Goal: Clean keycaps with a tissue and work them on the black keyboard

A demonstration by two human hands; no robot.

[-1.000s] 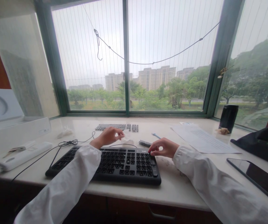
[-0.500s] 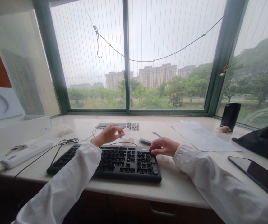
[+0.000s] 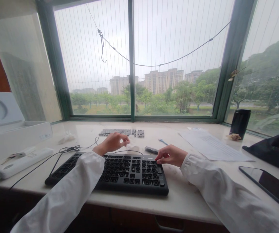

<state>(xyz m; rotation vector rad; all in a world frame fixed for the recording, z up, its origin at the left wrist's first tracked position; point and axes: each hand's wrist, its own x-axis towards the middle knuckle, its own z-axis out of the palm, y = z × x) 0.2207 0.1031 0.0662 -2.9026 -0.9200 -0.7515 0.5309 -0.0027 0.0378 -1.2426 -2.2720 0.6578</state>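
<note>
Left end of the desk: white box, with a power strip nearer. Knotted cord lies between strip and keyboard. Keyboard sits flat along the near edge, mid-desk, sockets bare, left sleeve crossing over it. Left hand is over its far side, fingers curled, thumb tucked in; can't tell if anything's in them. Keycaps, by the look of it, lie in rows on the far side. Dark pen-like tool is just left of the right hand. That hand has thumb and index together at the keyboard's far right corner; can't tell if they pinch anything small. Further right: paper, then phone.

Handling, my read: keyboard is stiff plastic, fairly light, maybe slippery. Hold it by the solid end rims, keep off the sockets, likely the fragile bit. Caps: tiny, hard, slick; pinch by the sides.
</note>
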